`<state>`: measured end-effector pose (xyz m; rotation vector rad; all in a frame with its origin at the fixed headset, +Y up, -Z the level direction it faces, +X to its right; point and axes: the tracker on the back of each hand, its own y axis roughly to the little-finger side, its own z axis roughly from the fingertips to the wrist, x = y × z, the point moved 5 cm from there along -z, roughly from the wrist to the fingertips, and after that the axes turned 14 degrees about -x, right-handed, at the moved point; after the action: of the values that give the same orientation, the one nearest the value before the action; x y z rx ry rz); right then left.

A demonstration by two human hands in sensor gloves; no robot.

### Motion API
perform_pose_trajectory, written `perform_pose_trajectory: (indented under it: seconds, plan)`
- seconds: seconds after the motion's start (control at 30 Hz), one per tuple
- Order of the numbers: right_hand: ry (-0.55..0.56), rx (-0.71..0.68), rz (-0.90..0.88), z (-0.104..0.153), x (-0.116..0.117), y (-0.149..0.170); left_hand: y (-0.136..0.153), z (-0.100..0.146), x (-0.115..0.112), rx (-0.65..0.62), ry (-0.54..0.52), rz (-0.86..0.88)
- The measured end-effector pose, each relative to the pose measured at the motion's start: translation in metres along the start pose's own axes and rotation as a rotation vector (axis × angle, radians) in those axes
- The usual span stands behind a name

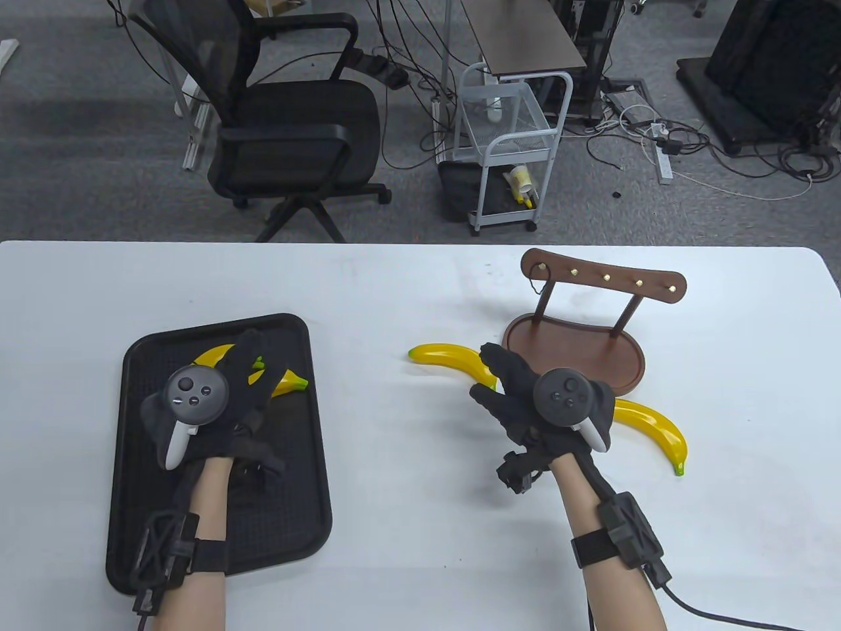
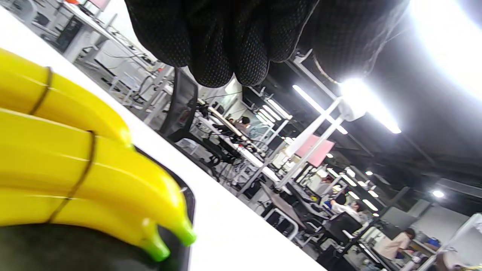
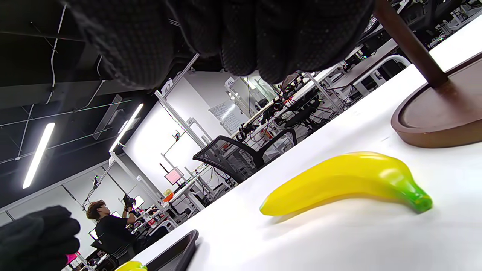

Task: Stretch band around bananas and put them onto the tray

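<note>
**Banded bunch on tray, two bananas loose on worktop**

Tray (image 1: 299, 460): black, rectangular, lying flat on the white worktop (image 1: 407, 526). Taken as the landmark below.

Bunch (image 2: 75, 165): yellow bananas with green tips, lying inside the tray at its far end. Seen in the left wrist view bound by a thin dark band (image 2: 84, 169) wrapped around them; tips pointing toward the tray's far rim.

Left hand (image 1: 223, 407): above the tray, over the bunch, fingers extended toward it and relaxed. Not seen curled round anything; fingertips clear of the bunch in the left wrist view.

Right hand (image 1: 525, 394): well right of the tray, over the worktop, fingers spread and straight, gripping nothing.

Loose banana (image 1: 453, 361): on the worktop right of the tray, partly beneath the right hand's fingers; contact cannot be told. No band seen on it.

Second loose banana (image 1: 657, 430): farther right of the tray, beyond the right hand, flat on the worktop.

Wooden stand (image 1: 578, 345): right of the tray and farther back, oval base with two posts and a hooked crossbar, just behind the loose bananas.
</note>
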<state>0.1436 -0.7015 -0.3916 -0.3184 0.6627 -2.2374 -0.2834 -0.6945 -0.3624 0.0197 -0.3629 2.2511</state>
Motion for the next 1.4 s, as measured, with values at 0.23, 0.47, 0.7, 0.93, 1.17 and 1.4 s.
perform_pose_trajectory:
  seconds: [0.23,0.47,0.7,0.93,1.17,1.4]
  plan:
    - [0.01,0.0,-0.002,0.0,-0.003,0.0,-0.03,-0.004,-0.008,-0.088,0.024,0.048]
    - [0.022,0.028,-0.026,0.001,-0.006,0.007,-0.052,-0.005,-0.031,-0.165,0.09,0.077]
    - [0.093,0.106,-0.119,0.005,-0.011,0.025,-0.063,-0.004,-0.056,-0.205,0.162,0.17]
    - [0.23,0.27,-0.169,0.005,-0.028,0.06,-0.067,-0.002,-0.071,-0.218,0.207,0.203]
    - [0.359,0.432,-0.239,0.001,-0.043,0.095,-0.068,-0.001,-0.075,-0.226,0.215,0.206]
    - [0.421,0.537,-0.334,-0.01,-0.045,0.124,-0.073,-0.001,-0.08,-0.237,0.234,0.215]
